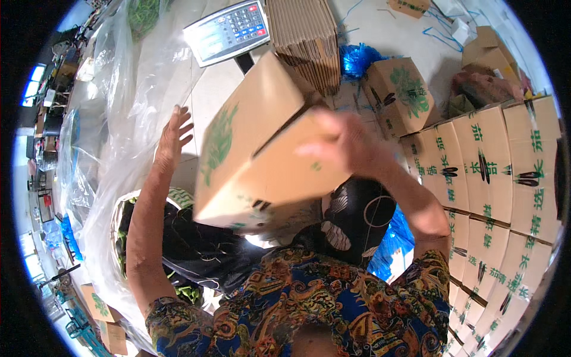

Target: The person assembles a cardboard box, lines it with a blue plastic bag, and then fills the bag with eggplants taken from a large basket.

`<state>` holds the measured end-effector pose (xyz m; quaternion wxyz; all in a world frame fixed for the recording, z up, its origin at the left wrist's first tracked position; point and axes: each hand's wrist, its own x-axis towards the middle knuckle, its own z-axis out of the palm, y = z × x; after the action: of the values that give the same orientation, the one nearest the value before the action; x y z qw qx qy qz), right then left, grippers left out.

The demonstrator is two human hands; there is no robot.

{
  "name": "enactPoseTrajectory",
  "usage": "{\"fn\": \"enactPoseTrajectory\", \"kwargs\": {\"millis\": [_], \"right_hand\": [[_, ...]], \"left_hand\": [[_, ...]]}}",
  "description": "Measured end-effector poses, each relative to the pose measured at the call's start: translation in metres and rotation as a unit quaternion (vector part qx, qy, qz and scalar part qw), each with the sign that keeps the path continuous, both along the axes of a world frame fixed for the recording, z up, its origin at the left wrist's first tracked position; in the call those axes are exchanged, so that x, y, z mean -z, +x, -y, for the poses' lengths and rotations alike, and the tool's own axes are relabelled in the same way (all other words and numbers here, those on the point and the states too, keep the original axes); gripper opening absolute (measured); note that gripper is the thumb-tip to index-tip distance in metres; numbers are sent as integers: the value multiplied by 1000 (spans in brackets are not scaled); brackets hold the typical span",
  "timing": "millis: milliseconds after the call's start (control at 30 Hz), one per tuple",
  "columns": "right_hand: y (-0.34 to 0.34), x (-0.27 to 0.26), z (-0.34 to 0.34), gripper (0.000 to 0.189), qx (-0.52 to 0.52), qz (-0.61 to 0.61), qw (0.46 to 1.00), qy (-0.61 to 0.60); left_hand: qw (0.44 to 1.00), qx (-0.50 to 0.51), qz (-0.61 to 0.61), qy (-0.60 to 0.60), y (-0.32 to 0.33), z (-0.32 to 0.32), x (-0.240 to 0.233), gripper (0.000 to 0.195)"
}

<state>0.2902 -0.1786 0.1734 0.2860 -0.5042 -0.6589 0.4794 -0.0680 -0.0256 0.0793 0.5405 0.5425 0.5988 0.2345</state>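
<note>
In front of me a cardboard carton (250, 147) with green plant print stands tilted, above my lap. Two of its panels meet at a narrow dark gap, and its lower edges look blurred. My left hand (174, 136) is raised off to the carton's left, empty, with its fingers spread. Over the carton's right-hand panel is my right hand (341, 143), smeared by motion. Whether its fingers press on the cardboard or hover over it is unclear. Behind the carton stands a digital scale's keypad display (227, 32).
Flattened cardboard cartons (305, 49) are stacked beyond the scale. Printed cartons (484, 165) form a wall on my right, with another carton (401, 96) nearer. Clear plastic sheeting (129, 102) drapes along the left. Green peppers (187, 293) lie by my left leg; blue plastic strapping (359, 60) lies ahead.
</note>
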Motion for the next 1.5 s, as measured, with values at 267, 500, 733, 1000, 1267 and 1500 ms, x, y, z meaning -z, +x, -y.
{"fn": "enactPoseTrajectory", "kwargs": {"millis": [267, 500, 733, 1000, 1267, 1500], "right_hand": [[-97, 40, 75, 11, -196, 234, 910, 283], [-95, 53, 80, 40, -113, 257, 898, 338], [-17, 139, -39, 77, 228, 72, 954, -179], [39, 192, -32, 71, 277, -142, 916, -253], [-13, 258, -14, 68, 381, 56, 913, -135], [-16, 373, -7, 72, 287, -359, 856, -236]], "left_hand": [[999, 39, 4, 17, 86, 68, -59, 108], [985, -27, 167, 31, 67, 88, 29, 62], [992, -53, 117, 6, 66, 93, 2, 71], [962, -100, 254, -11, 3, 74, 77, 58], [894, -64, -250, 366, 28, 92, 128, 44], [976, -115, 144, 115, 91, 97, 121, 54]]}}
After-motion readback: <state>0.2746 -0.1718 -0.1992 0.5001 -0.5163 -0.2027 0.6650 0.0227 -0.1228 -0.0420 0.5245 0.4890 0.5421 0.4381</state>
